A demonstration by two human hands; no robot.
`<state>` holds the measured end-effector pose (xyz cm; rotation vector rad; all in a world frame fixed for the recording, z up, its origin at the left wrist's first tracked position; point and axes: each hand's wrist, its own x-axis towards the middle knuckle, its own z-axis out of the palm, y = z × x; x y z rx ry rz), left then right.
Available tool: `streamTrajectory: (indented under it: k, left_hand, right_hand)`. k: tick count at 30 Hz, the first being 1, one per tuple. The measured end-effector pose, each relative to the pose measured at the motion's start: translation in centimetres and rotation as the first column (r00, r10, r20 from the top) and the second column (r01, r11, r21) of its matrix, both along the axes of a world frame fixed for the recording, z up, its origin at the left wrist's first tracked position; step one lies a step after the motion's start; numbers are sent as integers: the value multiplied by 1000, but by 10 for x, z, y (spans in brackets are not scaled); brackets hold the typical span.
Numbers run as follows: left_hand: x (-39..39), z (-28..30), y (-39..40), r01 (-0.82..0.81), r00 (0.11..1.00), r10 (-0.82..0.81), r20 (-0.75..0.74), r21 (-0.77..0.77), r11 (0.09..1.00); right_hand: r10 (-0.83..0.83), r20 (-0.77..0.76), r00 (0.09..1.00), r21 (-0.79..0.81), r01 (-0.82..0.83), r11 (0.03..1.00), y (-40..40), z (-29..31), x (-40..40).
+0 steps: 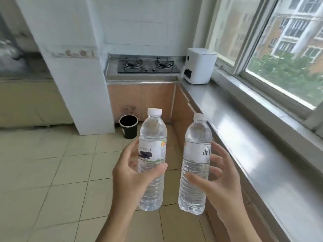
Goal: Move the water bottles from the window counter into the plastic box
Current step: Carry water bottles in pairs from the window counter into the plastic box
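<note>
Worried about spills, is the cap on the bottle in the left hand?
On. A white cap sits on the neck of the left bottle, which the left hand holds upright.

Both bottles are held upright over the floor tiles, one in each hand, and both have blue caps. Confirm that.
Not quite: the head view shows white caps on the left bottle and right bottle. The left hand and right hand do hold them upright over the floor tiles.

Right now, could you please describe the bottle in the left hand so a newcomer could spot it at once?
Beside the window counter, two hands hold clear water bottles upright over the floor. The left hand grips the left bottle, farther from the window. Its label shows a dark picture, whereas the right bottle bears large black characters.
</note>
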<state>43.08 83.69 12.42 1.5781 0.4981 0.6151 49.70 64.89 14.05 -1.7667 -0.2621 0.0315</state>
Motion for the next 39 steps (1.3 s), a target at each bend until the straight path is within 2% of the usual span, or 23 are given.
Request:
streamTrajectory:
  k: [4, 9, 15, 21, 28, 39]
  left_hand:
    - [10, -9, 48, -212, 977, 212, -24, -11, 977]
    - [48, -14, 105, -394, 918, 394, -37, 1, 919]
    - [96, -2, 180, -573, 819, 573, -33, 12, 820]
    - [104, -3, 247, -717, 697, 716, -43, -22, 697]
    - [93, -15, 362, -793, 609, 792, -46, 5, 610]
    - [82, 7, 599, -789, 613, 789, -27, 27, 614]
  right_hand:
    - [206, -12, 978, 24, -206, 978, 66, -6, 43]
    - [406, -20, 914, 40, -405, 913, 151, -13, 110]
    - [591, 6, 807, 24, -591, 806, 258, -6, 183]
    - [728, -15, 685, 32, -728, 685, 360, -7, 210]
    - [800, -42, 598, 52, -799, 600, 490, -24, 206]
    - [789, -52, 612, 103, -783, 613, 713, -12, 192]
